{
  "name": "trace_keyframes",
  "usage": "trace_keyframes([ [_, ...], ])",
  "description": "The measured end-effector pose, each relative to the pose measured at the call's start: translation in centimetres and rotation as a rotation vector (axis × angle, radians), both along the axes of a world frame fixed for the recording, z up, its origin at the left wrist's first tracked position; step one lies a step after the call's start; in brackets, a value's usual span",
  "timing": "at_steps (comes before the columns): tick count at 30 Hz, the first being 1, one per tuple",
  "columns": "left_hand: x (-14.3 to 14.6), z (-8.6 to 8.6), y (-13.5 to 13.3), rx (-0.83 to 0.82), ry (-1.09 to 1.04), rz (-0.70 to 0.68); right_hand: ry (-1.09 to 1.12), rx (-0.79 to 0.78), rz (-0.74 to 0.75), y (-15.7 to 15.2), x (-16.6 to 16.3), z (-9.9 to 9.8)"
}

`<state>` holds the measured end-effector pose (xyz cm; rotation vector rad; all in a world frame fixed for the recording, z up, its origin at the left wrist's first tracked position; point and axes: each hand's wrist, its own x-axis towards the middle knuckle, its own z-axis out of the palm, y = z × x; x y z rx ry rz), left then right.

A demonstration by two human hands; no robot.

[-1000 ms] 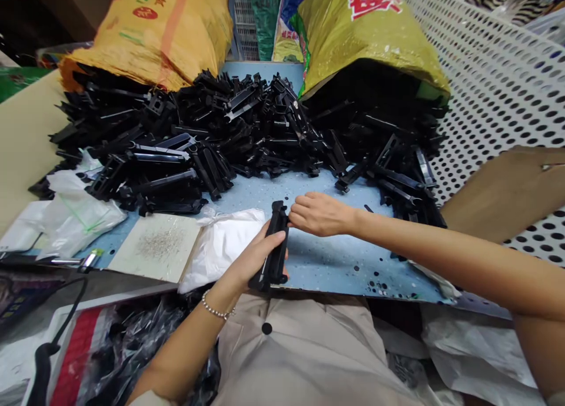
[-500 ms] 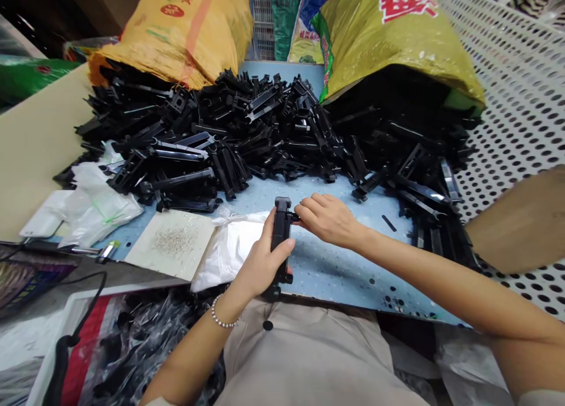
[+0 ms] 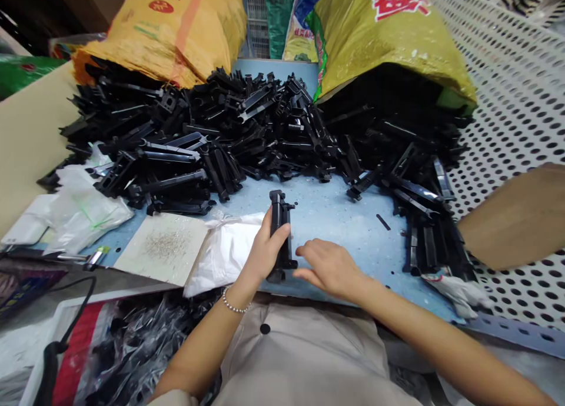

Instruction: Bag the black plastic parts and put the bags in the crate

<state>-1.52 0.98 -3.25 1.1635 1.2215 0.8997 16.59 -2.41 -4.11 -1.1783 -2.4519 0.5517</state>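
Observation:
My left hand (image 3: 263,247) is closed around a long black plastic part (image 3: 279,229), held nearly upright over the front edge of the table. Small pegs stick out from the part's right side near its top and bottom. Just right of the lower peg is my right hand (image 3: 329,268), its thumb apart from its loosely bent fingers, with nothing visible between them. Behind both hands lies a large heap of similar black plastic parts (image 3: 260,129).
An orange sack (image 3: 194,29) and a yellow-green sack (image 3: 375,47) spill parts at the back. A square board (image 3: 163,244) with tiny pieces and a white bag (image 3: 225,250) lie left. A perforated white panel (image 3: 507,100) and brown cardboard (image 3: 507,218) stand right.
My right hand has moved down from the upper peg to beside the part's lower end, and its thumb has come away from the fingers. My left hand still holds the part.

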Motion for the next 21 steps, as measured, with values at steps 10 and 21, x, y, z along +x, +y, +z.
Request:
trace_keyframes([
  [10,7.3,-5.9,-2.1,0.051,0.237,-0.136,-0.123,0.088,-0.695,8.1,6.9,-0.9],
  [21,7.9,-3.9,0.2,0.012,-0.174,-0.06,-0.004,0.217,-0.566,3.0,8.0,-0.6],
])
